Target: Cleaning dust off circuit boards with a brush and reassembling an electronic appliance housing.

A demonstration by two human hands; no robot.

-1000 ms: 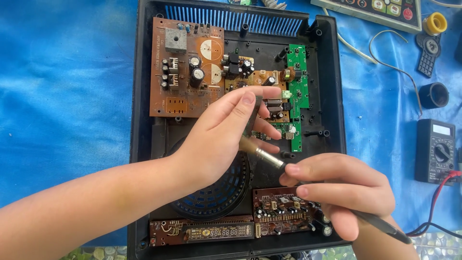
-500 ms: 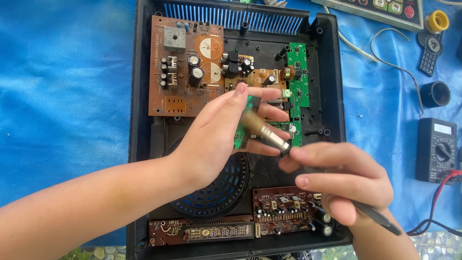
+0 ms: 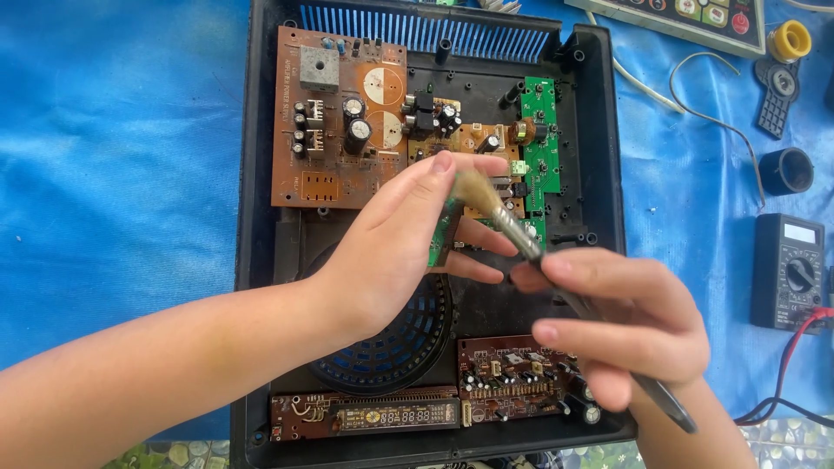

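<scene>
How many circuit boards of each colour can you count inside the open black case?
Brown boards: 4, the large one, a small middle one, two at the front
Green boards: 2, one fixed, one in the left hand
Total: 6

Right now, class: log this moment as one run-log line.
left hand: holds small green board tilted up | right hand: holds brush, bristles at board | under: open black case | side: multimeter
</scene>
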